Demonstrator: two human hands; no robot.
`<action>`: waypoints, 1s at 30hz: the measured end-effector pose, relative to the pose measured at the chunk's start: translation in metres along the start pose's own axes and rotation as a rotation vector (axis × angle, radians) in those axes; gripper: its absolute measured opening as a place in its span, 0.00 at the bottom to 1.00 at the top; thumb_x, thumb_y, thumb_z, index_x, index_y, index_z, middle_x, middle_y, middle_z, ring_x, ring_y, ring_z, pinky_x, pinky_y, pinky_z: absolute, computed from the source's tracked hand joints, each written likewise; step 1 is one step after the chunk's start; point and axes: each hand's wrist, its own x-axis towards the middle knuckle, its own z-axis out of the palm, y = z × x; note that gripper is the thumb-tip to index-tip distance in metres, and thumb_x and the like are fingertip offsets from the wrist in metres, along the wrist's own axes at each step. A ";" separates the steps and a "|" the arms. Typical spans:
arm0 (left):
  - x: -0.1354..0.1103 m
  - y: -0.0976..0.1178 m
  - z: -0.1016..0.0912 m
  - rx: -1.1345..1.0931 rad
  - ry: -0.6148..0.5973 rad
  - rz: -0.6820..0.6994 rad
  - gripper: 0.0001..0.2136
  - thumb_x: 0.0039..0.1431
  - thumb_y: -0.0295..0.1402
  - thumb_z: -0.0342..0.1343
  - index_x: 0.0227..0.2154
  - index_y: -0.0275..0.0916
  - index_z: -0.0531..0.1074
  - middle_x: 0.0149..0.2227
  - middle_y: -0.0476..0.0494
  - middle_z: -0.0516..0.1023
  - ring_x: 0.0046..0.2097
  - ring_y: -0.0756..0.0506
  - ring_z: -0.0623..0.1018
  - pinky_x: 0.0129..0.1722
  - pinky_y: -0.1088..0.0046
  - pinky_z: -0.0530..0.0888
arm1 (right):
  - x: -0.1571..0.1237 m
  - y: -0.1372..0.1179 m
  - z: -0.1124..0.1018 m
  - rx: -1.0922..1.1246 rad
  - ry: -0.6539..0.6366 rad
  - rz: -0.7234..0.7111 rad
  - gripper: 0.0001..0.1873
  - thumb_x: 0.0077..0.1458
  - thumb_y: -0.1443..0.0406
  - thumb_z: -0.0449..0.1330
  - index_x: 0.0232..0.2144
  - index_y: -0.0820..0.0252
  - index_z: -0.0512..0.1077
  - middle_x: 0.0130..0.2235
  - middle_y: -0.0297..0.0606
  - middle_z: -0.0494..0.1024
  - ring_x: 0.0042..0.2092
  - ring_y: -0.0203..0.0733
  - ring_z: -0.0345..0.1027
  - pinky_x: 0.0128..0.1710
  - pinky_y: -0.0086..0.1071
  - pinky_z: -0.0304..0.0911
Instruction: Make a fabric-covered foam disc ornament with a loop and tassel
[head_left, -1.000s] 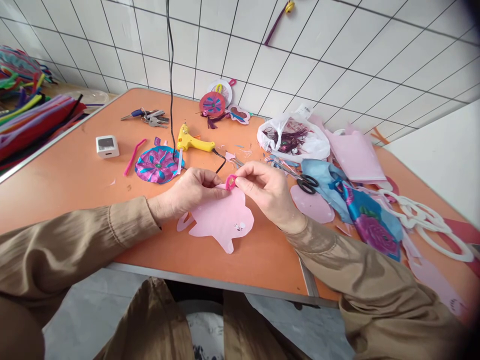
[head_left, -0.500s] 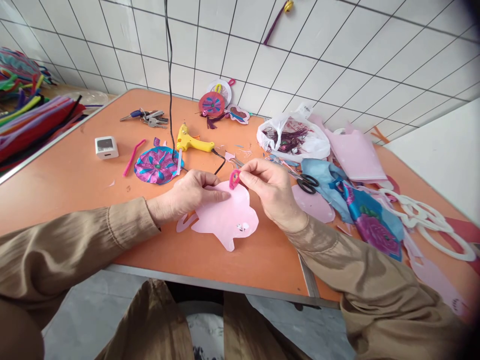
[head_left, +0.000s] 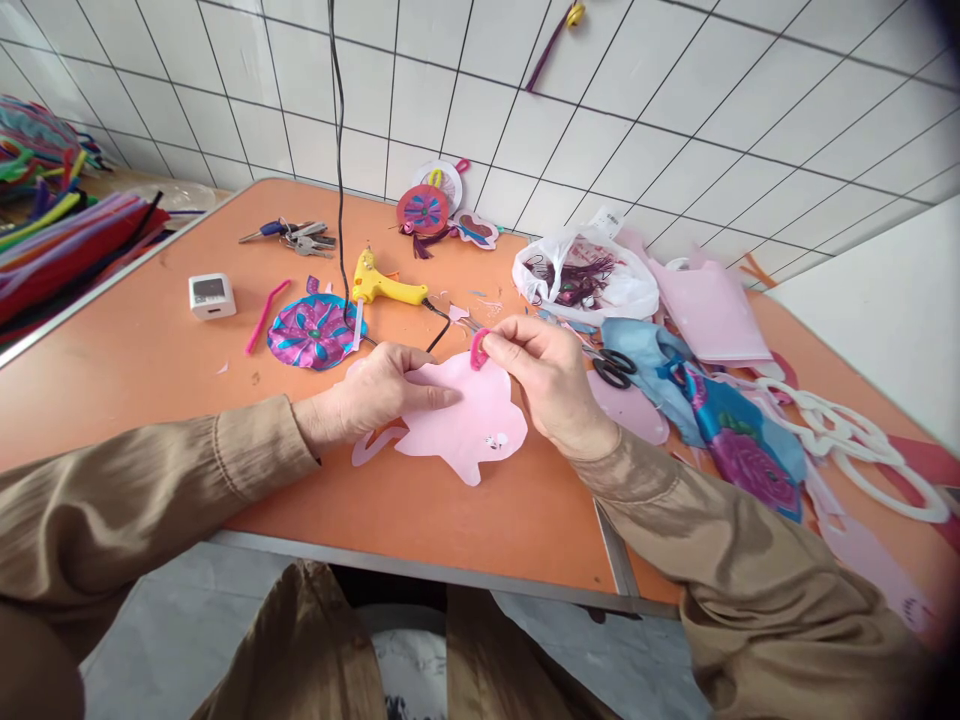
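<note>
A pink cat-shaped cutout [head_left: 465,420] with a curled tail and a small drawn face is pinched along its left part by my left hand [head_left: 382,395], thumb on top. Between the thumb and forefinger of my right hand [head_left: 544,380] is a small hot-pink pipe cleaner loop [head_left: 478,350]. The loop is at the cutout's upper edge; whether it is stuck there I cannot tell. Behind my hands lies a yellow glue gun [head_left: 390,285] with a clear stick in it. To its left is a round purple and blue fabric flower piece [head_left: 315,332].
Black-handled scissors [head_left: 615,367], blue fabric [head_left: 652,360] and a white plastic bag [head_left: 630,285] of dark tassels lie right of my hands. Keys [head_left: 307,238], a white charger [head_left: 211,297] and a pink pipe cleaner [head_left: 267,316] sit at left. A black cord [head_left: 339,150] hangs down.
The cutout has turned slightly, its face end moving right and up. The pink loop has moved a little right and down, against the cutout's edge, with my right hand.
</note>
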 end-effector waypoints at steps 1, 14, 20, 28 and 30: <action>0.001 0.000 0.000 -0.025 -0.005 -0.011 0.12 0.44 0.35 0.71 0.22 0.35 0.74 0.16 0.50 0.71 0.15 0.54 0.65 0.13 0.79 0.58 | 0.000 0.000 -0.001 -0.001 0.000 -0.005 0.13 0.56 0.59 0.62 0.22 0.58 0.73 0.25 0.33 0.73 0.28 0.34 0.63 0.29 0.32 0.57; 0.010 -0.010 -0.006 -0.307 -0.024 0.024 0.20 0.45 0.45 0.72 0.30 0.31 0.78 0.28 0.40 0.79 0.29 0.46 0.78 0.24 0.72 0.78 | 0.003 0.012 -0.003 -0.101 -0.018 0.050 0.15 0.51 0.58 0.62 0.20 0.59 0.65 0.21 0.28 0.61 0.24 0.32 0.53 0.24 0.30 0.48; 0.009 -0.008 -0.005 -0.249 -0.031 0.038 0.17 0.44 0.41 0.73 0.27 0.31 0.78 0.27 0.42 0.78 0.28 0.49 0.75 0.23 0.74 0.76 | 0.004 0.015 -0.003 -0.070 0.028 0.050 0.15 0.50 0.58 0.64 0.20 0.59 0.66 0.21 0.28 0.62 0.25 0.32 0.54 0.24 0.30 0.48; 0.009 0.002 -0.015 -0.325 0.100 0.174 0.11 0.46 0.35 0.71 0.24 0.32 0.78 0.23 0.47 0.76 0.25 0.53 0.71 0.24 0.77 0.69 | 0.013 0.006 -0.006 0.102 0.072 -0.018 0.22 0.55 0.51 0.64 0.20 0.57 0.64 0.22 0.28 0.60 0.24 0.32 0.54 0.24 0.30 0.51; 0.010 0.003 -0.020 -0.380 0.122 0.195 0.13 0.45 0.37 0.71 0.23 0.32 0.77 0.22 0.47 0.75 0.24 0.52 0.72 0.23 0.77 0.69 | 0.020 -0.001 -0.008 0.095 0.099 -0.048 0.21 0.56 0.51 0.64 0.20 0.57 0.66 0.21 0.30 0.65 0.23 0.33 0.58 0.23 0.30 0.54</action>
